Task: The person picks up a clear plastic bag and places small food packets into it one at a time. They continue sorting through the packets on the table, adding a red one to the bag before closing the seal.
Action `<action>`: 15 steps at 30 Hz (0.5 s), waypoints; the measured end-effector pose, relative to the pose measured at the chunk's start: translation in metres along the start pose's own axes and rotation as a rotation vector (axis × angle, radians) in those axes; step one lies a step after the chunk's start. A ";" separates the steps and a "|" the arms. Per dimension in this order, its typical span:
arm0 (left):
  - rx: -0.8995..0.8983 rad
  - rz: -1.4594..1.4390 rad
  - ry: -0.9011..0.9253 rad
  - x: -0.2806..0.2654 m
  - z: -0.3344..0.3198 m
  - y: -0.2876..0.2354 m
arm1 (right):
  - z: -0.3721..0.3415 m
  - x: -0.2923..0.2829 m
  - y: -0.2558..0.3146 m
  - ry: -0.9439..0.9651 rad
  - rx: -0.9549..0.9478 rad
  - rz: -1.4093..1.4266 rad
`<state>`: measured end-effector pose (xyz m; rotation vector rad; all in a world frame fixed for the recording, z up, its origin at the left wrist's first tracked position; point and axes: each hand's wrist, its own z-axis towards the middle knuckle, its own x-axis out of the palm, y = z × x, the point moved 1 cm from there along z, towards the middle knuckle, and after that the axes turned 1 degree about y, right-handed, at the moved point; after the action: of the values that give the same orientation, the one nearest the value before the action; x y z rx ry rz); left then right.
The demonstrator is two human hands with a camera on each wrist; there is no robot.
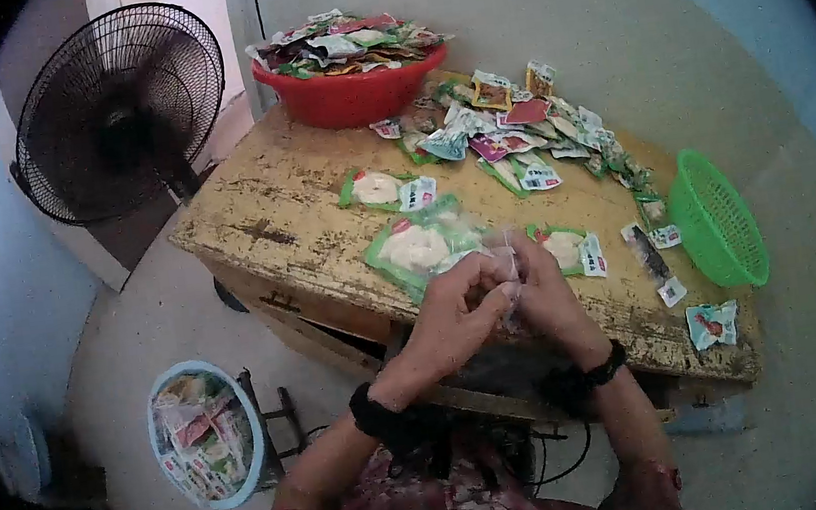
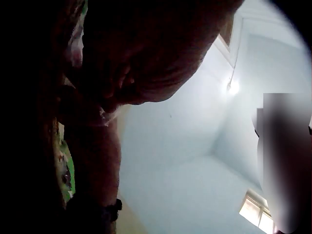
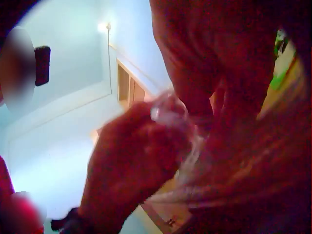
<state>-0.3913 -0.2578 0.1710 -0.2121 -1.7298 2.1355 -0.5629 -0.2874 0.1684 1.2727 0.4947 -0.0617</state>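
Observation:
Both hands meet over the front of the worn yellow table, pinching crumpled clear plastic (image 1: 506,262) between bent fingers. My left hand (image 1: 455,312) is on the left side of the plastic, and my right hand (image 1: 550,294) faces it closely. Just beyond the left fingers lies a green-edged packet with pale contents (image 1: 414,249). A similar packet (image 1: 564,249) is partly behind the right hand. In the right wrist view, shiny clear film (image 3: 170,116) bunches between the two hands. The left wrist view is dark, with a bit of film (image 2: 105,117) at the fingers.
Another pale packet (image 1: 376,189) lies farther back, before a long pile of mixed packets (image 1: 515,132). A heaped red basin (image 1: 350,95) stands at the back. On the right are a green basket (image 1: 716,220) and small packets (image 1: 712,325). A fan (image 1: 121,116) and blue-rimmed bucket (image 1: 248,444) stand left.

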 end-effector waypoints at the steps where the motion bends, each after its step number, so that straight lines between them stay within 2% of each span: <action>1: -0.011 0.008 -0.013 -0.002 0.001 0.000 | 0.001 -0.003 0.012 0.028 0.073 0.080; 4: 0.012 0.076 -0.005 -0.005 0.005 0.001 | 0.002 -0.026 0.005 0.035 0.083 -0.031; 7: -0.040 0.163 0.044 -0.008 0.008 0.008 | 0.006 -0.047 0.025 -0.003 0.157 0.030; 12: -0.130 0.071 0.090 -0.012 0.010 0.009 | 0.045 -0.090 0.006 -0.100 0.009 -0.066; 15: -0.125 0.032 0.118 -0.016 0.012 0.013 | 0.082 -0.116 -0.004 -0.128 -0.071 -0.342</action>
<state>-0.3832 -0.2773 0.1590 -0.3936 -1.8028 1.9957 -0.6411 -0.3907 0.2263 1.0963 0.5944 -0.4065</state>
